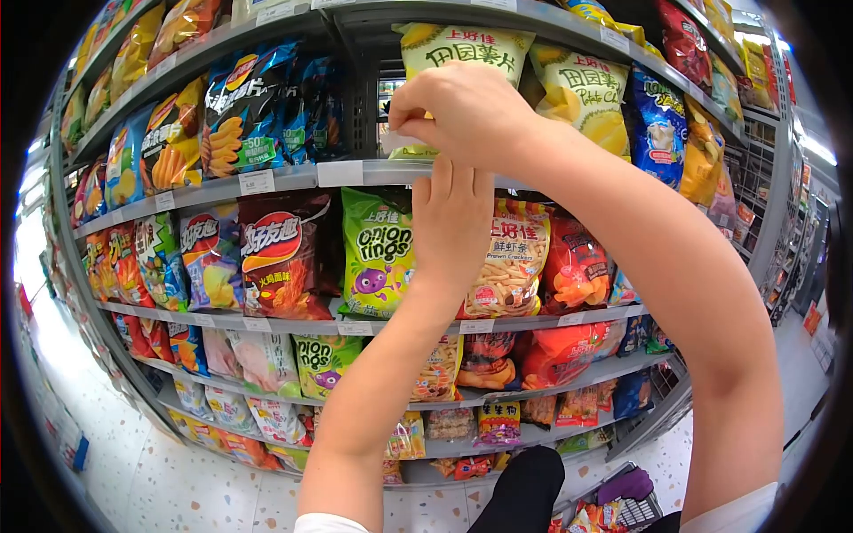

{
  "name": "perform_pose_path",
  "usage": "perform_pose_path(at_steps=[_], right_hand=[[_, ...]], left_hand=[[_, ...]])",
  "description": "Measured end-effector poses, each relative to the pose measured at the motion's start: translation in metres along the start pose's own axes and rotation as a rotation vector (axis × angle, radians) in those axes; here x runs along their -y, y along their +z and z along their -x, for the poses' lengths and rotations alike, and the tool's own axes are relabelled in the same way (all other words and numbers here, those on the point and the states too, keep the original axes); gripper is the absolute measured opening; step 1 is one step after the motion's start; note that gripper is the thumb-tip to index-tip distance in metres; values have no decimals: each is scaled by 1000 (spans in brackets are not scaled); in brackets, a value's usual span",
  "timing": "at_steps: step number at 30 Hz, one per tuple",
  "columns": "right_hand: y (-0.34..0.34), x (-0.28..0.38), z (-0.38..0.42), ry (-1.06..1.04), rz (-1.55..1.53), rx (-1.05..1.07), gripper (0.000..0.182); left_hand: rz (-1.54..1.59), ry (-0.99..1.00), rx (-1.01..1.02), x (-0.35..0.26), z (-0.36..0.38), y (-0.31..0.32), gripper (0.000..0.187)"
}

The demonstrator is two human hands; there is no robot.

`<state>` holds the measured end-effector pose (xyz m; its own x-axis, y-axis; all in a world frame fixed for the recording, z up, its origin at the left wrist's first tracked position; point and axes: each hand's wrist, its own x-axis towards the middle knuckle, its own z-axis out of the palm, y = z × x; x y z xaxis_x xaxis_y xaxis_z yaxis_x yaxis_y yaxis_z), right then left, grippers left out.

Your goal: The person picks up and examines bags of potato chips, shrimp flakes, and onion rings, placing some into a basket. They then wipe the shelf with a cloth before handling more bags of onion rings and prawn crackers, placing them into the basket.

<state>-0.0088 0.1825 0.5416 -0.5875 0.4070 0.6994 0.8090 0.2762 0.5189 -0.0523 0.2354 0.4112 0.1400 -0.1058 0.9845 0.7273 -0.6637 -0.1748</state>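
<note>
My right hand [466, 115] is raised in front of a green-and-white potato chip bag [471, 46] on the upper shelf. Its thumb and index finger are pinched together on a small white label [397, 140], partly hidden by the fingers. Just below, my left hand [451, 218] reaches up with its fingers stretched against the shelf's edge strip [391, 173]; nothing shows in it. That hand partly covers a green onion rings bag [378, 253] and a prawn crackers bag [515, 258]. A blank white tag [340, 173] sits on the strip to the left.
Black chip bags [244, 107] stand left on the upper shelf, red-brown bags [283, 258] on the one below. More snack bags fill the lower shelves. At the bottom right, a basket [640, 511] holds snack packets and something purple. Speckled floor [178, 484] shows below.
</note>
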Motion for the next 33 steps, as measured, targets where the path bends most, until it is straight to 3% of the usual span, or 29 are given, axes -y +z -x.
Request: perform_pose_path(at_steps=[4, 7, 9, 10, 12, 16, 19, 20, 22, 23, 24, 25, 27, 28, 30, 32, 33], right_hand=[[16, 5, -8, 91, 44, 134, 12], [26, 10, -9, 153, -30, 177, 11], [30, 12, -10, 268, -80, 380, 11], [32, 14, -9, 270, -80, 386, 11], [33, 19, -8, 262, -69, 254, 11], [25, 25, -2, 186, 69, 272, 12], [10, 29, 6, -2, 127, 226, 14], [0, 31, 9, 3, 189, 325, 16], [-20, 36, 39, -70, 124, 32, 18], [-37, 41, 62, -2, 59, -5, 20], [-44, 44, 88, -5, -4, -136, 6], [-58, 51, 120, 31, -37, -187, 7], [-91, 77, 205, 252, -169, -223, 14], [-104, 88, 250, 404, -255, -239, 22], [-124, 108, 348, 855, -325, -208, 24], [-132, 133, 453, 1412, -387, -393, 14], [-139, 148, 508, 1617, -320, -477, 26]], left_hand=[[0, 12, -32, -2, 7, -1, 34], [87, -31, 57, -4, 13, -2, 31], [14, -28, 55, -5, 14, 1, 31], [19, -31, 58, -5, 15, 1, 31], [63, -17, 44, -3, 15, -1, 33], [161, -13, 23, 0, 16, 2, 35], [256, -55, 117, 2, 17, 1, 35], [237, -39, 100, 5, 18, 4, 38], [273, -23, -8, 2, 20, 2, 50], [323, -31, -94, 0, 21, -1, 57], [30, -17, 53, 2, 27, 3, 70], [236, 43, -78, 8, 25, 4, 60], [-74, 63, 38, 1, 16, 0, 47], [-53, 63, 68, -1, 13, -5, 51], [-120, 210, 31, 16, 17, 12, 56], [-5, 321, 25, 41, 26, 30, 51], [-33, 249, 64, 25, 41, 14, 48]])
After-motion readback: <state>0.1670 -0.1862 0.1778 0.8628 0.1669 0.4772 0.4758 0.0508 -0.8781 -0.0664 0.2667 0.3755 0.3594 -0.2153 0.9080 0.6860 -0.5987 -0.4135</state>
